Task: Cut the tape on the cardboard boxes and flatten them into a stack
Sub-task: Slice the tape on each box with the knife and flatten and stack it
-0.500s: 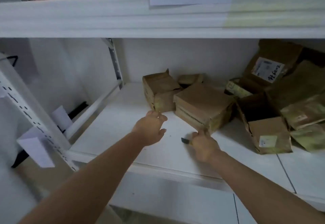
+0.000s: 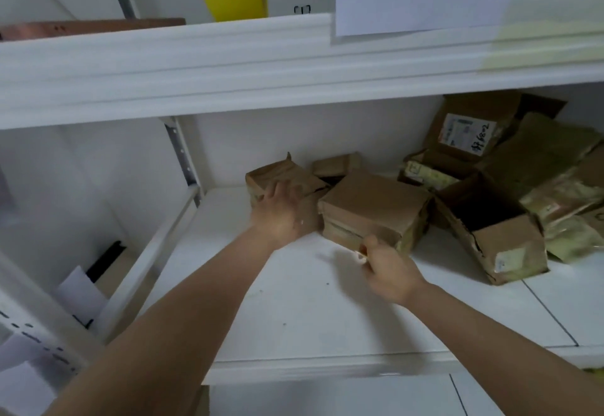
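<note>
We are reaching deeper into the shelf (image 2: 294, 311) than half a second ago: our left hand (image 2: 281, 216) has gone from hovering short of the boxes to lying on the small left box (image 2: 277, 177).

Our left hand is lying fingers spread and fairly straight on that box, while our right hand (image 2: 389, 268) is curling round something small and blurred, perhaps a cutter, just at the near lower edge of the middle box (image 2: 372, 209); we cannot tell what it is pinching. We are judging that steadying the box firmly and keeping the fingers off the taped seam will matter before any cut. Further right, an opened box (image 2: 503, 242) and the flattened pile (image 2: 555, 167) are sitting; a white label (image 2: 457, 131) is carrying handwriting that seems to read "8768-2", its print too small to make out.
</note>
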{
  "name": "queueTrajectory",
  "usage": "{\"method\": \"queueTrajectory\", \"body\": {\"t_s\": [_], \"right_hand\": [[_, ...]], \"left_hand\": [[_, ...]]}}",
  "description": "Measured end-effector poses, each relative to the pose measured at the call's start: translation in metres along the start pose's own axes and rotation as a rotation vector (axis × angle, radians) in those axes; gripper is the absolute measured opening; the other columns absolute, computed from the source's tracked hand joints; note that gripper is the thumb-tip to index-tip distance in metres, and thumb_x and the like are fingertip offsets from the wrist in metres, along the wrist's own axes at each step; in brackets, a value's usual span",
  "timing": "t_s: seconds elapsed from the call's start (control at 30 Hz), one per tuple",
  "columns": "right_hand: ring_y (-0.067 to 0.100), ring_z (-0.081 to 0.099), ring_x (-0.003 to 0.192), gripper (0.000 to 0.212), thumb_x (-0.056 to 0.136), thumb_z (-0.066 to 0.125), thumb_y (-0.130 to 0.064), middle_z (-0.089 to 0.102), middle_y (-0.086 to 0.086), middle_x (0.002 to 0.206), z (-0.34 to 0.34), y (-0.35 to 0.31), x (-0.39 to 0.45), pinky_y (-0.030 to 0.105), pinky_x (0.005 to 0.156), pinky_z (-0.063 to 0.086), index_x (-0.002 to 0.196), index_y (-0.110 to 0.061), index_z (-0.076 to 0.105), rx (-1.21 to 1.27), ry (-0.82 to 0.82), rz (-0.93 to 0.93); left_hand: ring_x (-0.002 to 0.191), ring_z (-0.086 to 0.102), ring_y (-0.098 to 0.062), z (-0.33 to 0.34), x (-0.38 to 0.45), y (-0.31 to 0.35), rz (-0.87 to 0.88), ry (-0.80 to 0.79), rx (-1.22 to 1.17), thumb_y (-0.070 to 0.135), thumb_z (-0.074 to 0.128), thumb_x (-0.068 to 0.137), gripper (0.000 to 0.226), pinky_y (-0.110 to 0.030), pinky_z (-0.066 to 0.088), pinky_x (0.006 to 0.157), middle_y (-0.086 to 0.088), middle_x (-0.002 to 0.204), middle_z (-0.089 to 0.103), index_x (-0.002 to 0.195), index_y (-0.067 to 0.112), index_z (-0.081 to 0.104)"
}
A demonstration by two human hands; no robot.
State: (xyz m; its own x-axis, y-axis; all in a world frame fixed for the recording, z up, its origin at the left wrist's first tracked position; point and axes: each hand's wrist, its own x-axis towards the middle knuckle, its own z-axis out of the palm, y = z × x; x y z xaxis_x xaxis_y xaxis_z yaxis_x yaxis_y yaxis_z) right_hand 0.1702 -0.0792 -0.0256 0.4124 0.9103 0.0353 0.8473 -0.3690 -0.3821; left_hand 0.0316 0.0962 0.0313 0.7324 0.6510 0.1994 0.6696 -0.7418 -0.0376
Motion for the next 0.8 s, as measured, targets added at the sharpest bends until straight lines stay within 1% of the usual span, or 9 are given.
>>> {"method": "queueTrajectory", "body": {"t_s": [0.1,0.2,0.27,0.33,0.37,0.43,0.5,0.7,0.8], "right_hand": [[0.025,0.053,0.074,0.015,0.091,0.042,-0.015,0.054,0.002,0.089,-0.004,-0.007,0.000,0.033,0.059,0.040,0.103,-0.021,0.036,0.023,0.041,0.013],[0.028,0.054,0.078,0.015,0.091,0.040,-0.012,0.055,0.006,0.093,-0.010,-0.008,0.002,0.033,0.059,0.038,0.099,-0.023,0.033,0.019,0.061,0.020],[0.032,0.057,0.081,0.016,0.090,0.039,-0.010,0.055,0.008,0.092,-0.015,-0.005,0.004,0.038,0.062,0.045,0.098,-0.023,0.034,0.031,0.055,0.031],[0.033,0.058,0.084,0.016,0.090,0.040,-0.010,0.057,0.010,0.094,-0.019,-0.002,0.007,0.044,0.068,0.050,0.102,-0.021,0.037,0.037,0.041,0.043],[0.033,0.059,0.086,0.016,0.091,0.040,-0.011,0.058,0.010,0.096,-0.022,0.000,0.008,0.045,0.070,0.051,0.104,-0.020,0.038,0.032,0.031,0.048],[0.033,0.059,0.087,0.017,0.092,0.041,-0.013,0.059,0.010,0.097,-0.025,0.001,0.012,0.045,0.072,0.052,0.107,-0.020,0.040,0.038,0.022,0.051],[0.033,0.060,0.089,0.020,0.092,0.041,-0.013,0.060,0.011,0.099,-0.028,0.001,0.016,0.044,0.073,0.052,0.111,-0.016,0.044,0.052,0.032,0.055],[0.031,0.059,0.097,0.020,0.095,0.045,-0.013,0.063,0.014,0.107,-0.016,-0.001,0.027,0.039,0.081,0.049,0.115,-0.010,0.050,0.115,0.031,-0.016],[0.034,0.060,0.100,0.021,0.095,0.043,-0.010,0.062,0.016,0.110,-0.010,-0.009,0.027,0.037,0.084,0.048,0.115,-0.010,0.051,0.208,0.012,-0.030]], "left_hand": [[0.147,-0.008,-0.034,0.009,0.015,-0.002,-0.084,-0.083,-0.014,0.033,0.049,0.096,0.073,-0.052,0.027,0.113,-0.005,0.161,-0.003,0.154,0.020,0.006],[0.146,-0.008,-0.040,0.019,0.023,-0.007,-0.188,-0.192,-0.098,0.026,0.050,0.097,0.072,-0.054,0.026,0.113,0.002,0.162,-0.009,0.153,0.033,0.006],[0.144,0.017,-0.040,0.021,0.019,-0.017,-0.230,-0.222,-0.136,0.020,0.052,0.095,0.067,-0.050,0.036,0.107,0.002,0.162,0.003,0.150,0.039,0.019],[0.127,0.045,-0.037,0.024,0.009,-0.030,-0.236,-0.118,-0.212,0.017,0.045,0.097,0.055,-0.043,0.044,0.098,-0.005,0.155,0.026,0.147,0.035,0.031],[0.119,0.051,-0.036,0.025,0.001,-0.037,-0.233,-0.047,-0.258,0.015,0.042,0.098,0.050,-0.041,0.045,0.094,-0.009,0.147,0.038,0.145,0.030,0.036],[0.110,0.056,-0.035,0.025,-0.014,-0.054,-0.227,0.076,-0.348,0.006,0.041,0.096,0.045,-0.037,0.045,0.091,-0.015,0.130,0.054,0.139,0.019,0.047],[0.109,0.058,-0.035,0.023,-0.029,-0.070,-0.248,0.134,-0.430,-0.001,0.044,0.093,0.042,-0.033,0.043,0.094,-0.017,0.124,0.060,0.131,0.012,0.057],[0.125,0.052,-0.026,0.005,-0.087,-0.087,-0.227,0.154,-0.533,-0.015,0.048,0.084,0.045,-0.016,0.028,0.104,-0.011,0.132,0.058,0.121,0.005,0.064],[0.127,0.052,-0.023,-0.007,-0.110,-0.080,-0.167,0.136,-0.432,-0.010,0.051,0.086,0.044,-0.018,0.030,0.107,-0.008,0.136,0.056,0.124,0.008,0.064]]}}
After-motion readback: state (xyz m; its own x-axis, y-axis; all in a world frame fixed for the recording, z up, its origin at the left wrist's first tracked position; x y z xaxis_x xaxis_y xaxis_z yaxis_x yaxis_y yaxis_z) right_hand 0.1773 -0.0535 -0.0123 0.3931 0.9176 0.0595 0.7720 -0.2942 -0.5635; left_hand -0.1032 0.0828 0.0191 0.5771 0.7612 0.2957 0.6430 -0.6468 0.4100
